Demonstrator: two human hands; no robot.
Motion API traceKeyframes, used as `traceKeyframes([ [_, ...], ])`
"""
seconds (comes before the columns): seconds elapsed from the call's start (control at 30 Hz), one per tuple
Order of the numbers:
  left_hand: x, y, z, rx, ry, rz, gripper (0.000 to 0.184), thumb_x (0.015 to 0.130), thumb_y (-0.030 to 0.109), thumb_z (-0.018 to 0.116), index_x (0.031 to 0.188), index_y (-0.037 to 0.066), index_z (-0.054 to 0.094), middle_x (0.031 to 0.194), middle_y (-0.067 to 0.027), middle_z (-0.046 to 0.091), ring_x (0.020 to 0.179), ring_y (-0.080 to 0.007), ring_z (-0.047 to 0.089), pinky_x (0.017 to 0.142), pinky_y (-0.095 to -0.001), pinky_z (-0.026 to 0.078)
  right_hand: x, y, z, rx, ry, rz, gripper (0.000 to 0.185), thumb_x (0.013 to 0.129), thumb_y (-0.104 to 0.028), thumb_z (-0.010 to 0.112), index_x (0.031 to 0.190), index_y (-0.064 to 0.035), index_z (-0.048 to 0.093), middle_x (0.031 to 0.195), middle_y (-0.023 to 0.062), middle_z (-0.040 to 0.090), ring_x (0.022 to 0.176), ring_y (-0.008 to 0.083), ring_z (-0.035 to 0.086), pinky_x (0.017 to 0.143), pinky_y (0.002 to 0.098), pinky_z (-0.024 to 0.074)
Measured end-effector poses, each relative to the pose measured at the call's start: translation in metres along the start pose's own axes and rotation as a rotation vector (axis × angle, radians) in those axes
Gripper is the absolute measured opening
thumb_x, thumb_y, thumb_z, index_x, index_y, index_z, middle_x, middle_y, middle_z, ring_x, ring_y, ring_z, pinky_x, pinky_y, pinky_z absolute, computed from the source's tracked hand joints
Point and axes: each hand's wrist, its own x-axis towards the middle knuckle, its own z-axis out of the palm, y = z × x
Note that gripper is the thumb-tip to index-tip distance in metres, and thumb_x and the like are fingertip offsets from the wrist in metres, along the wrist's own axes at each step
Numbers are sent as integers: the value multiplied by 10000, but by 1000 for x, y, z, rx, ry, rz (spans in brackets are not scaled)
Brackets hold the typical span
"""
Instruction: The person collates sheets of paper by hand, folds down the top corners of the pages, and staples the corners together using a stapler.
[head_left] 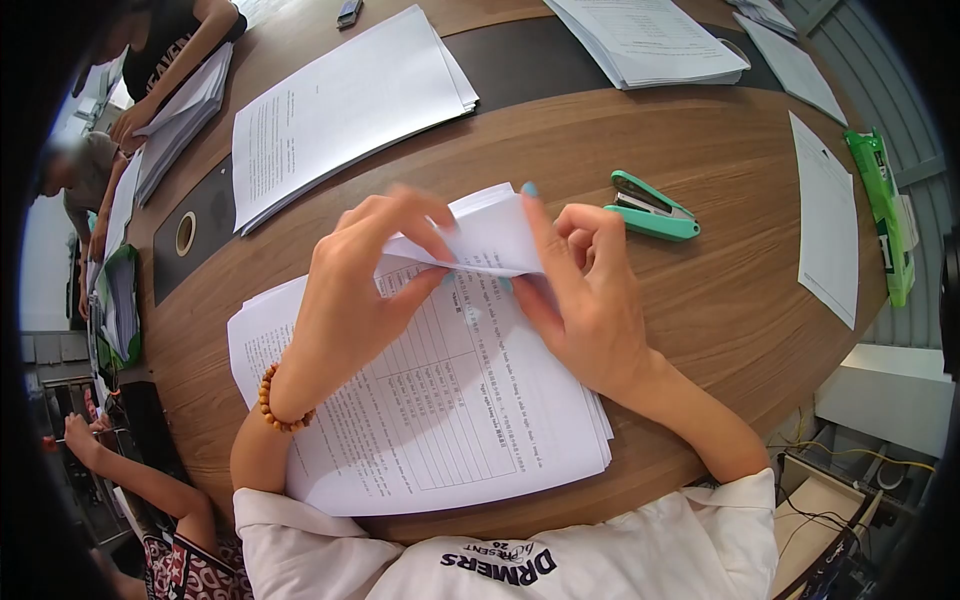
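Observation:
A thick stack of printed sheets (400, 440) with a ruled table lies in front of me, slightly askew at its edges. At its far edge, some paper sheets (490, 235) are lifted and curled back. My left hand (360, 275), with a wooden bead bracelet on the wrist, pinches their edge between thumb and fingers; its fingertips are partly blurred. My right hand (585, 290) grips the same sheets at the right, thumb below and index finger stretched along the top. A teal stapler (652, 208) rests on the table beyond my right hand, touched by neither hand.
Another paper stack (350, 110) lies at the far left, and one more (655, 45) at the far side. Single sheets (828, 220) and a green packet (882, 215) are at the right edge. Other people sit along the left; one handles papers (185, 120). A cable hole (185, 233) is nearby.

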Motion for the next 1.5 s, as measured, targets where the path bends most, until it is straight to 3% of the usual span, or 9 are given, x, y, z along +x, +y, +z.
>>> traceKeyframes([
  [0.13,-1,7,3,-218,100,-160,299,602,-108,715,771,139,719,882,-24,594,779,-144,579,733,-238,466,0,4,1,87,-34,67,705,664,-39,728,1303,14,437,1019,96,371,744,186,432,622,290,429],
  [0.23,-6,-3,2,48,-3,120,267,588,-90,727,725,139,715,795,1,588,729,-128,539,691,-248,439,-1,6,0,81,-71,64,766,628,-110,756,1299,29,412,1010,114,401,774,206,464,625,298,449],
  [0.73,-5,-4,-1,117,-60,247,252,559,-91,700,681,130,702,728,39,601,699,-128,506,720,-269,364,1,6,-3,72,-134,53,568,643,-115,728,1159,39,548,982,103,426,818,230,491,671,336,443],
  [1.03,-4,3,0,148,71,203,230,553,-50,742,697,127,712,790,-4,635,884,-166,559,751,-296,455,-3,1,-2,-2,-37,-40,501,629,-71,730,1115,-57,612,937,75,433,790,220,492,659,322,439],
  [1.1,-7,-4,0,112,-58,128,228,562,-83,718,708,84,665,793,-18,649,848,-155,564,770,-324,457,-4,1,-2,-8,-46,-49,481,617,-66,736,1083,-49,620,979,77,447,787,218,498,655,319,436],
  [1.23,-9,1,2,103,44,97,246,573,-130,671,692,68,588,765,-26,647,739,-135,568,825,-364,428,-2,3,-4,218,114,82,367,609,-61,718,970,-52,651,927,52,516,767,195,524,641,303,422],
  [1.3,-13,-4,2,160,39,290,294,579,-164,625,689,89,521,661,19,590,631,-137,559,837,-333,370,-2,15,-10,80,121,-375,244,599,-52,693,840,-57,653,804,19,567,737,174,545,635,286,406],
  [1.33,-14,-6,4,168,67,327,310,567,-166,627,687,102,530,626,24,557,634,-122,558,838,-334,369,-5,12,-10,55,161,-395,190,592,-53,674,778,-74,646,705,-5,566,702,159,558,640,285,396],
  [1.5,-14,-10,4,157,55,316,280,626,-126,651,793,82,566,743,-10,608,677,-154,575,799,-316,403,-8,14,-9,112,143,-376,213,631,-16,676,838,-52,639,765,31,595,697,157,567,580,273,417],
])
